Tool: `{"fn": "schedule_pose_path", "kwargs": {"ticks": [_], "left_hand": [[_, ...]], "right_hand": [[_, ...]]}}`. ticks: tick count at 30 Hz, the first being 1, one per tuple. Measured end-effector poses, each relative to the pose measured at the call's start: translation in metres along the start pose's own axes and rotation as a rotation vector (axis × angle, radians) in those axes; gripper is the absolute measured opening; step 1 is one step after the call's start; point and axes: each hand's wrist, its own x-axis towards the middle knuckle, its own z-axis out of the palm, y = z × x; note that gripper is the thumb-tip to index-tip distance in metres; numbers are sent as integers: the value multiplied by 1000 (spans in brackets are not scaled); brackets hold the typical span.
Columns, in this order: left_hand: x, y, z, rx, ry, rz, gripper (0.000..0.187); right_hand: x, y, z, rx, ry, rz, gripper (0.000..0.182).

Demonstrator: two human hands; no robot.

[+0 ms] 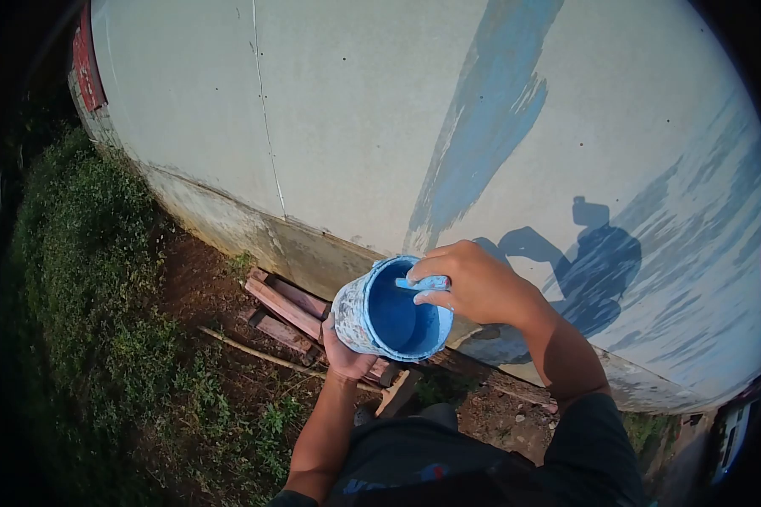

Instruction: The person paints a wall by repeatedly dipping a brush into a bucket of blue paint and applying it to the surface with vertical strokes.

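My left hand [347, 351] is wrapped round the lower side of a paint bucket [355, 317], holding it up and tilted so its mouth faces me. The bucket's outside is whitish with smears, and its rim and inner wall are coated blue. Blue paint [391, 314] shows inside. Over the right side of the rim, my right hand [469, 283] pinches the blue-stained handle of a paintbrush [423, 284] between thumb and fingers. The brush's bristle end cannot be made out against the blue inside the bucket.
Ahead stands a pale wall [347, 127] with a broad blue paint streak [486, 110] and more strokes at right, where my shadow [600, 270] falls. Reddish wooden planks [283, 306] and a thin stick [258, 355] lie on the soil. Green plants [93, 245] grow at left.
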Motion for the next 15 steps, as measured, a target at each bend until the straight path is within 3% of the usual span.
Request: {"fn": "schedule_pose_path", "kwargs": {"ticks": [3, 9, 11, 15], "left_hand": [[0, 4, -4, 27, -18, -9, 76], [5, 2, 1, 41, -55, 16, 75], [7, 1, 3, 65, -62, 32, 77], [12, 3, 9, 134, -79, 61, 80]], "right_hand": [[0, 10, 5, 12, 42, 16, 22], [-11, 7, 24, 96, 217, 247, 20], [-17, 13, 39, 167, 395, 238, 21], [-24, 12, 41, 193, 421, 375, 22]]}}
